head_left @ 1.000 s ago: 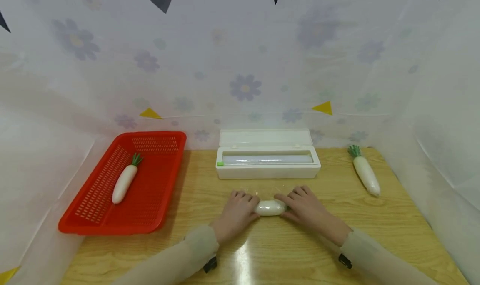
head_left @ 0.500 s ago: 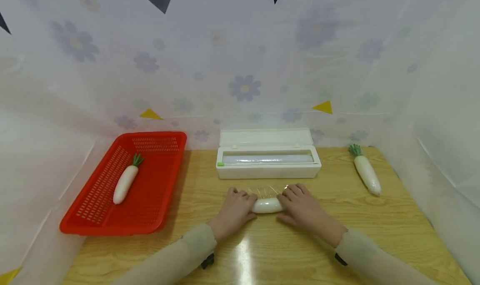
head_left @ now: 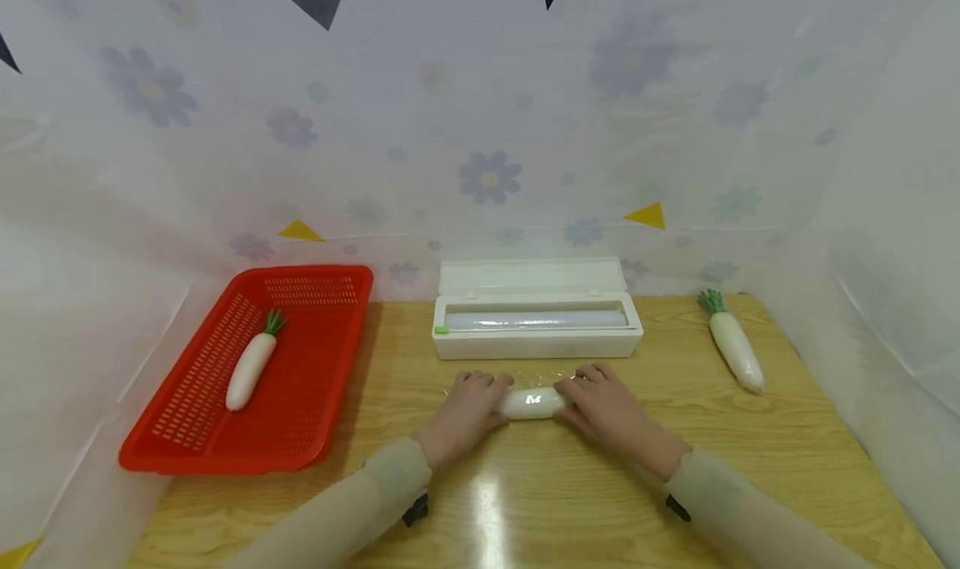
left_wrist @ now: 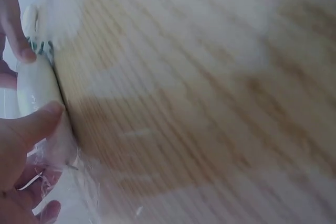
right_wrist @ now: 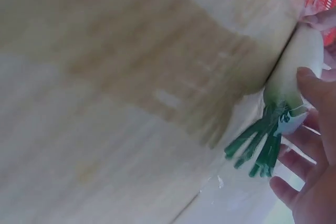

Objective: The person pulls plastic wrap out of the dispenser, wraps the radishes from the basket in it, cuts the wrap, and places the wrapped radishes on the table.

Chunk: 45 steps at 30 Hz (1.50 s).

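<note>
A white radish [head_left: 534, 403] lies crosswise on the wooden table, with clear cling film [head_left: 534, 379] around it and crinkled along its far side. My left hand [head_left: 467, 411] grips its tapered end, thumb on the near side. At the leafy end my right hand [head_left: 609, 412] holds it in the same way. In the right wrist view the green leaves [right_wrist: 262, 145] stick out past that thumb, and film stretches beyond them. Loose film also bunches under the left fingers in the left wrist view, where the radish [left_wrist: 39, 85] shows its length.
Behind the hands stands an open white cling film box [head_left: 536, 346] with a roll [head_left: 534, 319] inside. A red basket [head_left: 326, 419] at the left contains another radish [head_left: 251, 371]. A further radish [head_left: 735, 351] lies at the right. Patterned sheeting [head_left: 487, 94] encloses the table [head_left: 570, 511].
Both hands have moved slightly away from me with the radish between them, rolling it toward the box. The film on its far side has shifted and crinkled.
</note>
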Motion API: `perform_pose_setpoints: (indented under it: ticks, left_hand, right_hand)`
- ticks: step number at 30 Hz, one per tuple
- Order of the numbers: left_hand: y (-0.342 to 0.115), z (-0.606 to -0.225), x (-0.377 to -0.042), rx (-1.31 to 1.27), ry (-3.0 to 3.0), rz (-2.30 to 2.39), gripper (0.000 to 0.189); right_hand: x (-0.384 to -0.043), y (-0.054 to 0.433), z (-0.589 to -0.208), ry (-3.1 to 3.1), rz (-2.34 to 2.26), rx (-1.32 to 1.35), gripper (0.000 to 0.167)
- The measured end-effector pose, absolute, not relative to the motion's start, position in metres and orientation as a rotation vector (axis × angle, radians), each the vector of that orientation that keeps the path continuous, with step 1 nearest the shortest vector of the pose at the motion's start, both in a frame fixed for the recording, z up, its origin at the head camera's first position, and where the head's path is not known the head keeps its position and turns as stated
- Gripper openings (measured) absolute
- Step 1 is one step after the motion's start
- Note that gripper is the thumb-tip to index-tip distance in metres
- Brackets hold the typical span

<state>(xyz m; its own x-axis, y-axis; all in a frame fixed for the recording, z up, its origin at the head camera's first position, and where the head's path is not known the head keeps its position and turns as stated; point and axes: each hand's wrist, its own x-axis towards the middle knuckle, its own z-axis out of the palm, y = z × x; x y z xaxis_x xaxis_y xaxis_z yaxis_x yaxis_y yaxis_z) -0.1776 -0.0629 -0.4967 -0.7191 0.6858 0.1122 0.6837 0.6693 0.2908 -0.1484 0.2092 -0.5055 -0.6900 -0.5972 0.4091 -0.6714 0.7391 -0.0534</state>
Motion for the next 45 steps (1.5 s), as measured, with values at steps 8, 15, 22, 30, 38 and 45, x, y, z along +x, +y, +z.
perform_pose_setpoints:
  ticks: [8,15,22,30,38,45]
  left_hand:
    - [-0.070,-0.500,-0.184,1.174,2.794,0.680,0.034]
    - [-0.073,-0.504,-0.189,1.252,2.887,0.560,0.047]
    - [-0.074,-0.505,-0.194,1.131,2.926,0.660,0.029]
    - [-0.077,-0.506,-0.194,1.085,2.972,0.555,0.041]
    - [-0.077,-0.513,-0.195,1.071,2.958,0.691,0.042]
    - [-0.083,-0.507,-0.186,1.075,2.854,0.682,0.035]
  right_hand:
    - [-0.156,0.210,-0.503,-2.576,0.183,0.981,0.039]
    - [-0.159,0.209,-0.499,-2.602,0.213,0.981,0.027]
    - [-0.160,0.206,-0.499,-2.676,0.091,0.927,0.054]
    - [-0.163,0.202,-0.505,-2.743,-0.019,0.874,0.057]
    - [-0.167,0.204,-0.507,-2.727,-0.074,0.870,0.053]
    - [-0.151,0.209,-0.498,-2.777,0.119,0.889,0.057]
